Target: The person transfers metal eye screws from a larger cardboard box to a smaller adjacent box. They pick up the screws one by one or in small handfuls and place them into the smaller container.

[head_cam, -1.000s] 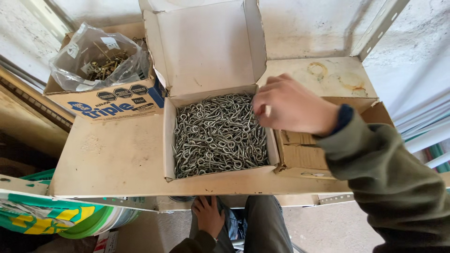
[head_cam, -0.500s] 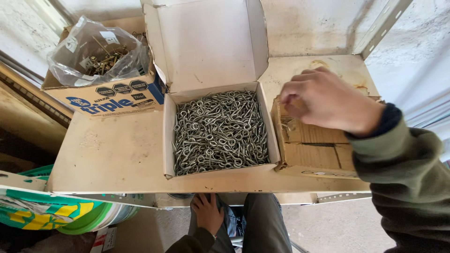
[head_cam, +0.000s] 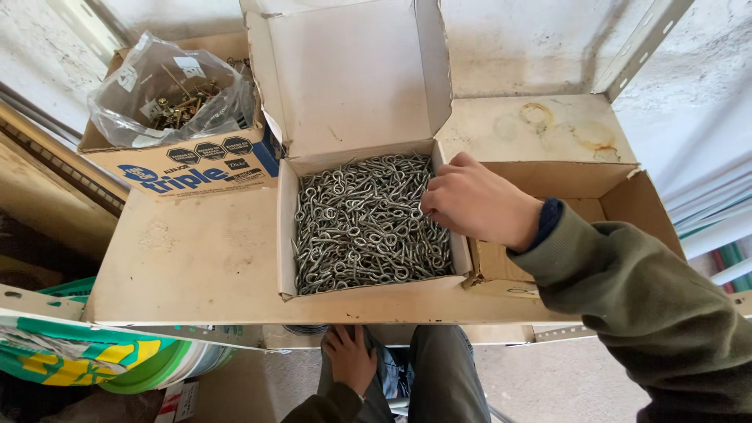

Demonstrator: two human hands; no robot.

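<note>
Right hand (head_cam: 478, 205), frame centre, fingers curled together, dipping into open white box (head_cam: 286, 235) of steel screw eyes (head_cam: 364, 227); pinch contents hidden. Left hand (head_cam: 350, 359), bottom centre, spread flat on knee, bracing.

Under the fingers of the right hand (head_cam: 476, 202) stands an open white cardboard box (head_cam: 352, 86) with its lid flap raised. Just right of that hand, partly under the wrist, sits an open brown carton (head_cam: 619, 196). Well to the hand's left stands a brown box with a blue-and-white printed side (head_cam: 184, 168), holding a clear plastic bag with small white labels (head_cam: 168, 90).
</note>
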